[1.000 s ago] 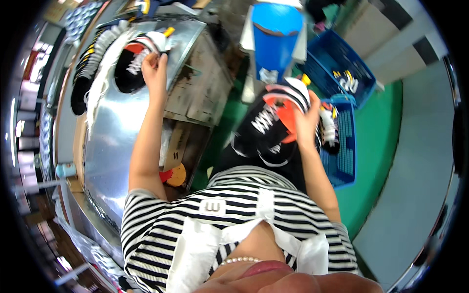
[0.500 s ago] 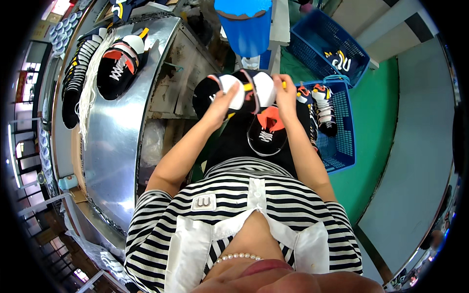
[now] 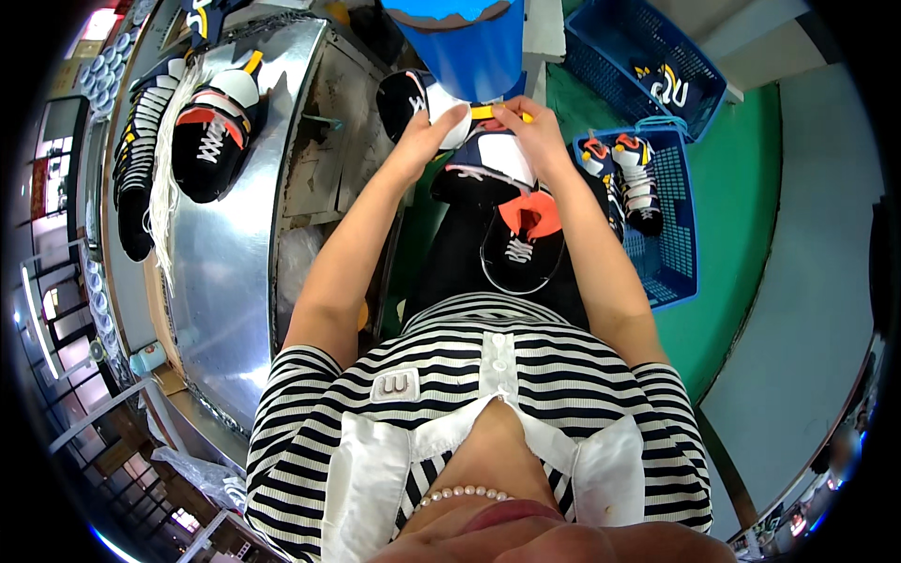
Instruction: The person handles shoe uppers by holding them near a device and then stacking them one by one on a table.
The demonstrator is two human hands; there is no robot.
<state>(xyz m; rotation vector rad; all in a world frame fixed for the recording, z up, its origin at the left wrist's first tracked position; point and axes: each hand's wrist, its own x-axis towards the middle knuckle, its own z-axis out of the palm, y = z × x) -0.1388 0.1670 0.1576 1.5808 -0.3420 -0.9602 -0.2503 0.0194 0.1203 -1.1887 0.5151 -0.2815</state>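
In front of me, my left hand (image 3: 424, 141) is closed round the white heel part of a black-and-white shoe upper (image 3: 402, 105). My right hand (image 3: 533, 141) pinches a yellow pull tab (image 3: 482, 112) between thumb and fingers. Just below the hands hangs a second shoe upper (image 3: 499, 159), its white and navy side showing and its black toe to the left; how it joins the first is hidden. On my dark-clad lap lies another black upper (image 3: 519, 251) with white laces and an orange lining.
A metal worktable (image 3: 225, 272) at the left carries a black upper (image 3: 208, 150), a row of stacked uppers (image 3: 145, 141) and white cords (image 3: 164, 192). Ahead stands a blue bin (image 3: 465, 56). At the right are a blue crate (image 3: 674, 235) with uppers and another crate (image 3: 601, 56) behind.
My right hand has shifted left and up onto the yellow tab. The second upper has swung down below the hands. The view has shifted slightly.
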